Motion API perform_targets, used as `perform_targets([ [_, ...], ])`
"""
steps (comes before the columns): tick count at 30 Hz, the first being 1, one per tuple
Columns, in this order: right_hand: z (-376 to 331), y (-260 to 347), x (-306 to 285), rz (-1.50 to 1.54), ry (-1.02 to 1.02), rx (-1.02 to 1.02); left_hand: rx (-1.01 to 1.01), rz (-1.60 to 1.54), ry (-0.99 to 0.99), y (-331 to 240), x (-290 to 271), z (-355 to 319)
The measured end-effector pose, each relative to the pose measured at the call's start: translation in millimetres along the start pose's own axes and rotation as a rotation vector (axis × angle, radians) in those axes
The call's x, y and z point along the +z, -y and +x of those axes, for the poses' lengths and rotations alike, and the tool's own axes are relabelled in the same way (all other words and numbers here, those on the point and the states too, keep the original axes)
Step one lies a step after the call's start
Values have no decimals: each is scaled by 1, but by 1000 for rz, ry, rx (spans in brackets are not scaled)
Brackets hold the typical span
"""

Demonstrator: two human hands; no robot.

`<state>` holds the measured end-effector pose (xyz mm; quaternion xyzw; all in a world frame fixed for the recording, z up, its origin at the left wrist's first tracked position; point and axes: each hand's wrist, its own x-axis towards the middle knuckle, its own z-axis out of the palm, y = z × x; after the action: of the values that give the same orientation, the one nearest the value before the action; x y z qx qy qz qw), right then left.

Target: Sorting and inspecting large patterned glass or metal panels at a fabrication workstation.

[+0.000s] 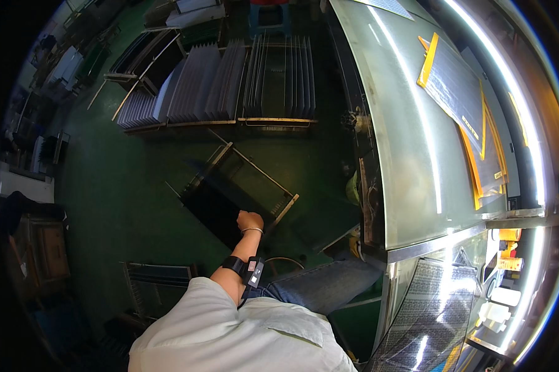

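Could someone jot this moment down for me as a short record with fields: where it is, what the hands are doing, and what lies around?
Setting: workshop with a green floor
Left hand: reaches down, fist closed on the edge of a dark flat panel
Right hand: not in view
Panel rests in: a low metal rack on the floor
Wrist: a black strapped device and a thin bracelet
Behind: rows of upright grey sheets in racks
To the right: a shiny metal worktable carrying a mesh sheet with yellow strips

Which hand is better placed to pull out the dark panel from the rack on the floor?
Likely the left hand: it already rests on the dark panel in the floor rack. The right hand is not in view.
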<state>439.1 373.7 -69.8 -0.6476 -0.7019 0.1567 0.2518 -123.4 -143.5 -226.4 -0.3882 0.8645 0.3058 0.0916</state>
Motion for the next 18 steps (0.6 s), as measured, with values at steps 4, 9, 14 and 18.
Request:
perform_targets([
  [4,4,0,4,24,-6,4,-16,-7,-14,-5,-2,-4],
  [9,8,-4,2,46,-16,12,-15,29,24,-9,1,1],
  [14,12,-8,0,72,-33,8,-42,66,9,-11,3,10],
  [18,28,-22,-18,123,-60,-15,-77,54,103,-9,12,43],
])
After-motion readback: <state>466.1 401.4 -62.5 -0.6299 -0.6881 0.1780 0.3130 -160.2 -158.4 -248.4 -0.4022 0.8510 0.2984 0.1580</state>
